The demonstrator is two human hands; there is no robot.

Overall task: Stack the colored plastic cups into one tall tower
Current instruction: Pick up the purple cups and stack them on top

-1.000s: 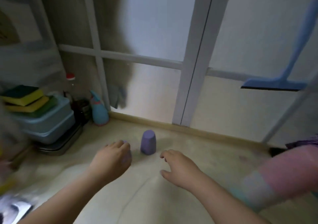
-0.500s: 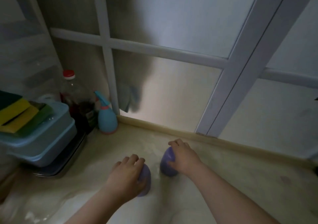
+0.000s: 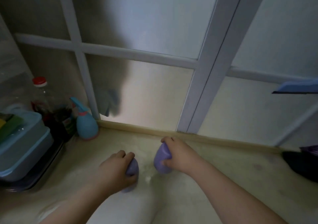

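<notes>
No readable text

The label on the red-capped bottle point(image 3: 45, 101) is too dark and blurred to make out any words.

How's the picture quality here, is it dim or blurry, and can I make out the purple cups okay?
Head view: dim and soft throughout, lit mostly by the frosted window panes. A dark shape shadows the glass at left. Wide-angle bending curves the window frame. The left hand covers most of one purple cup; the right hand grips another purple cup, clearer but smeared at its edges.
</notes>
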